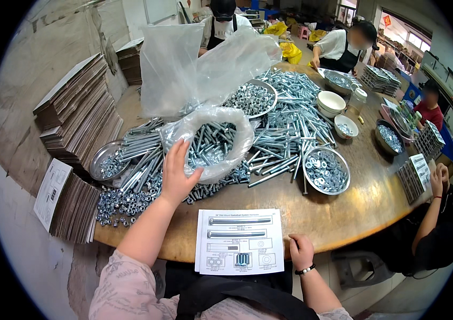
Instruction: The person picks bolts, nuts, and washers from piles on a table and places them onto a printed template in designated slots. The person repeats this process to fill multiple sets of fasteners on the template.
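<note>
My left hand [176, 173] reaches over the table with its fingers stretched out, against the near-left side of a rolled-down clear plastic bag [243, 136]. Inside the bag's ring lie several short bolts [213, 140]. Near the table's front edge lies a white printed card [240, 242]. Two long bolts and a group of short bluish bolts show on it; whether the long ones are real or printed I cannot tell. My right hand [301, 252] is curled closed just right of the card, a dark bead bracelet on its wrist. What its fingers hold, if anything, is hidden.
Long bolts [296, 112] are heaped behind the bag, with loose nuts [122, 205] at left. Metal bowls of washers [326, 172] and nuts [250, 100] stand around. Card stacks [80, 106] rise at left. Clear bags [170, 69] stand behind. Several people work around the table.
</note>
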